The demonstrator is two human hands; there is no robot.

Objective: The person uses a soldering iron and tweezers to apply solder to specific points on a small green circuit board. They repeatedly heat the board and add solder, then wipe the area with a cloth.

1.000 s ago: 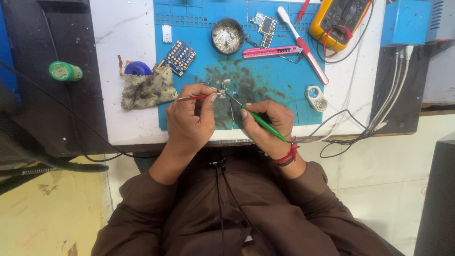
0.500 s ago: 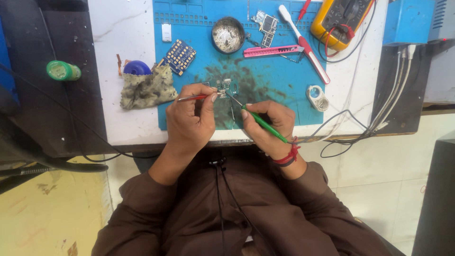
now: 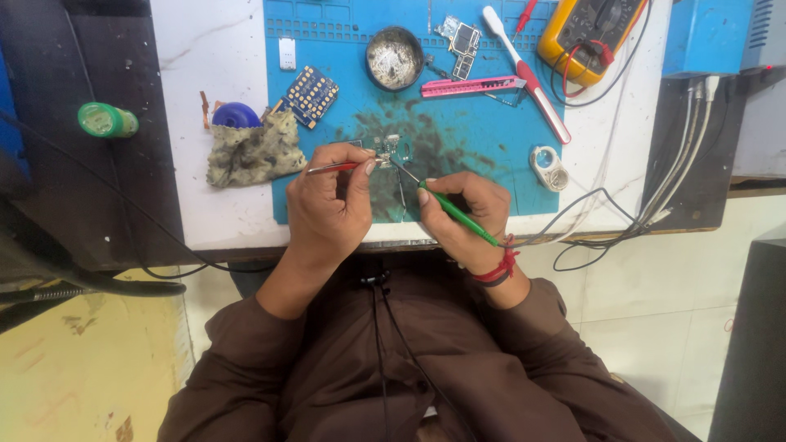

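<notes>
My left hand (image 3: 329, 205) pinches red-handled tweezers (image 3: 334, 168), their tip at a small metal part (image 3: 388, 149) on the stained blue work mat (image 3: 483, 139). My right hand (image 3: 463, 214) holds a green-handled soldering iron (image 3: 455, 211) like a pen, its thin tip angled up-left to the same part. Both hands rest at the near edge of the mat, a little apart, with a red thread band on the right wrist.
On the mat lie a round tin (image 3: 394, 58), a small circuit board (image 3: 463, 38), a pink utility knife (image 3: 471, 86), a toothbrush (image 3: 526, 74) and a keypad board (image 3: 311, 96). A yellow multimeter (image 3: 588, 34) sits at the back right, a dirty rag (image 3: 252, 151) on the left, cables (image 3: 622, 221) on the right.
</notes>
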